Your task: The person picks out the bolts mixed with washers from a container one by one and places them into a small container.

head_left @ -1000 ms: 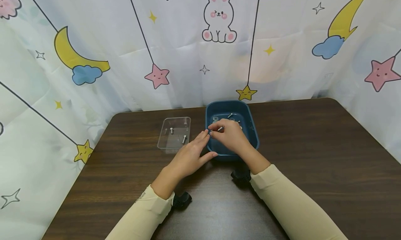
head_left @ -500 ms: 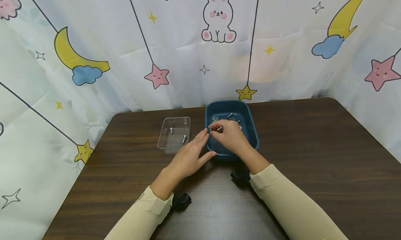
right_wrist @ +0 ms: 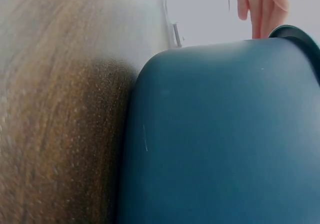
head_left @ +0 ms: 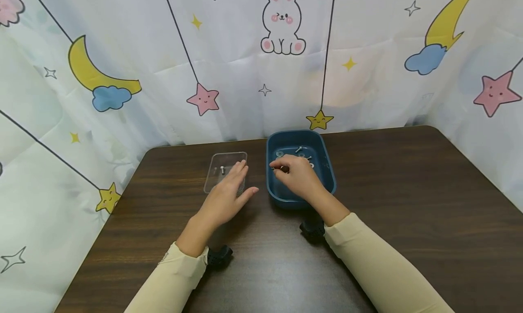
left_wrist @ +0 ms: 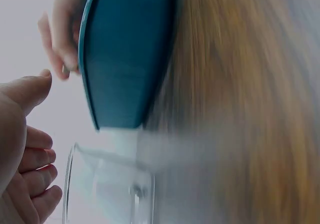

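Head view shows us the right hand pinching a small metal piece at the left rim of the blue bin, and the left hand, fingers extended and grasping nothing, over the clear box, both containers near the far edge of the table.

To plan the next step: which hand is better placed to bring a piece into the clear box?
Probably the right hand: it seems to pinch a small piece at the blue bin; the left hand, nearer the box, looks empty.
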Demonstrator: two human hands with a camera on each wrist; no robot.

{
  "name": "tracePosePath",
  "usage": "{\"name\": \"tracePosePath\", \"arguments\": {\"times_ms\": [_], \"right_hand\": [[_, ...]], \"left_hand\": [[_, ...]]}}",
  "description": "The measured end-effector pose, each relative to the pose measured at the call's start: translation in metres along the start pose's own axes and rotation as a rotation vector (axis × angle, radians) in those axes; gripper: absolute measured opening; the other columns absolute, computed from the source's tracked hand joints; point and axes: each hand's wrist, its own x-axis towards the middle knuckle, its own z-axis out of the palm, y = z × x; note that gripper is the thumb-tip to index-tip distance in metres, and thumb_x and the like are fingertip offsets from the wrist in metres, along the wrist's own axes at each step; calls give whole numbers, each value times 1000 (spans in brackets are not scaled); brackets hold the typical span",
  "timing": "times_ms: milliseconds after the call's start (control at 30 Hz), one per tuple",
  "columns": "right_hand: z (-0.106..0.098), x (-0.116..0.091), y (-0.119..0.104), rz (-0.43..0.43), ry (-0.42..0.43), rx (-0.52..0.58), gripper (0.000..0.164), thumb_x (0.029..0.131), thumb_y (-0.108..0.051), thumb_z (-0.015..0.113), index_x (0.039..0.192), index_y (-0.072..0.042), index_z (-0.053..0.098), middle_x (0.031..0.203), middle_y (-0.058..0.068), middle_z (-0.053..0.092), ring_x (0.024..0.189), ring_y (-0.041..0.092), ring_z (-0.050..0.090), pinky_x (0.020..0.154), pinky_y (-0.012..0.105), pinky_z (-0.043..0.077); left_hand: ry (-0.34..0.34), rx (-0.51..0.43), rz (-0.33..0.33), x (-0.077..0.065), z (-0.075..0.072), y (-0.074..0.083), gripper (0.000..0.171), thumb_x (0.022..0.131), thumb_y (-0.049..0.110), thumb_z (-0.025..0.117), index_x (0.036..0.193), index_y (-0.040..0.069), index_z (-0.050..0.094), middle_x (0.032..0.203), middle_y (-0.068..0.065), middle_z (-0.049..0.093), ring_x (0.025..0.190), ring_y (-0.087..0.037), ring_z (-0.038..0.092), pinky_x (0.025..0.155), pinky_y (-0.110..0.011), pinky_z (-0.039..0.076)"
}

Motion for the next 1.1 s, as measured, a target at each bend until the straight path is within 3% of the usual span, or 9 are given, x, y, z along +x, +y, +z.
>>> {"name": "tracePosePath", "arguments": {"times_ms": [267, 533, 833, 1100], "right_hand": [[0, 0, 0, 26, -21, 15, 20, 96, -10, 60, 110, -9, 75, 102, 3, 71, 83, 15, 63, 73, 32, 55], [0, -1, -1, 34, -33, 20, 18, 94, -9, 62, 107, -11, 75, 101, 2, 71, 85, 15, 62, 75, 33, 55], [0, -1, -3, 41, -31, 35, 17, 93, -8, 62, 104, -11, 75, 101, 2, 70, 84, 15, 61, 75, 32, 55], [1, 0, -4, 3, 39, 62, 14, 93, -10, 66, 105, -9, 74, 101, 2, 72, 86, 14, 65, 75, 32, 58]], "left_hand": [[29, 13, -100, -15, -17, -36, 74, 99, 49, 53, 154, 4, 31, 164, -7, 20, 152, -25, 17, 117, -54, 27], [3, 6, -209, -29, -27, -70, 77, 99, 53, 49, 155, 4, 28, 164, -10, 19, 151, -29, 18, 117, -57, 24], [-22, -11, -187, -29, -26, -80, 78, 98, 55, 49, 153, 3, 32, 161, -14, 27, 148, -33, 26, 115, -57, 27], [-17, -1, -180, -30, -23, -81, 77, 98, 52, 52, 153, 2, 33, 159, -17, 30, 146, -37, 30, 114, -57, 30]]}}
